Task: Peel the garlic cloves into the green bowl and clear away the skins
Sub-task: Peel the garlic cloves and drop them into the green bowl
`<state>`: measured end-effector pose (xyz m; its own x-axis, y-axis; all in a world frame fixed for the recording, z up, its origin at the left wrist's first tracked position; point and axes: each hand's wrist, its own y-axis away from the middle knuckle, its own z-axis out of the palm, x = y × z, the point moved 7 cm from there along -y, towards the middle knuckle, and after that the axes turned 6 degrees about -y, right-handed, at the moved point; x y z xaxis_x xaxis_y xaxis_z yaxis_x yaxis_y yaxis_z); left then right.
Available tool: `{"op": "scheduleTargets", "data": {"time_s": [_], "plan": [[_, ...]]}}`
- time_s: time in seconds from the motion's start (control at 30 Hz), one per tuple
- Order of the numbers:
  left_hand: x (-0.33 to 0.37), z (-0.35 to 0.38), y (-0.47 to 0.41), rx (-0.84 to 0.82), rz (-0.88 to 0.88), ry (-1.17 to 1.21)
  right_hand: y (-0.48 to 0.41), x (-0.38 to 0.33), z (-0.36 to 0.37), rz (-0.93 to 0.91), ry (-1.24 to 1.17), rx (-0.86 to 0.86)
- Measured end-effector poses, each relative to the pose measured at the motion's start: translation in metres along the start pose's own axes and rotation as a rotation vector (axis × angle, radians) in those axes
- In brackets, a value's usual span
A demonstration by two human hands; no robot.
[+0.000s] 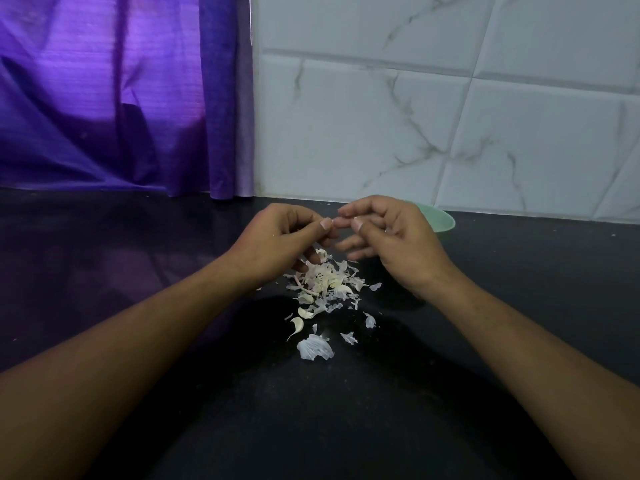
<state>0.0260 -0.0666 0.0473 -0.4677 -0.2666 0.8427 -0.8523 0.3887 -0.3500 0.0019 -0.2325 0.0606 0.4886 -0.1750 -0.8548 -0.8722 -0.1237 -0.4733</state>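
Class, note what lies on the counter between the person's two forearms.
Head view: a scatter of garlic skins with a few cloves, on the dark counter.

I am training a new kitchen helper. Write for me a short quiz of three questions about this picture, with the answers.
1. Where does the green bowl stand? A: on the pile of garlic skins. B: behind the right hand. C: in front of the pile.
2. True or false: both hands lie flat on the pile.
3. Fill the gap: the skins lie loose on the black ____.

Key
1. B.
2. False: the left hand and the right hand are raised, and their fingertips pinch what seems to be a garlic clove, mostly hidden.
3. countertop.
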Motion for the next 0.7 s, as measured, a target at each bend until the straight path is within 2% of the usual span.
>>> {"op": "scheduleTargets", "data": {"time_s": [0.2,0.47,0.7], "plan": [[-0.0006,-0.0006,0.0005,0.009,0.009,-0.034,-0.0008,-0.003,-0.0092,-0.012,-0.042,0.053],[-0.0022,-0.0032,-0.0006,0.017,0.029,-0.068,-0.0007,0.0015,-0.0029,-0.018,-0.01,0.021],[-0.0016,-0.0026,-0.0011,0.02,0.027,-0.069,0.0005,-0.0059,-0.0086,-0.036,-0.055,0.064]]}}
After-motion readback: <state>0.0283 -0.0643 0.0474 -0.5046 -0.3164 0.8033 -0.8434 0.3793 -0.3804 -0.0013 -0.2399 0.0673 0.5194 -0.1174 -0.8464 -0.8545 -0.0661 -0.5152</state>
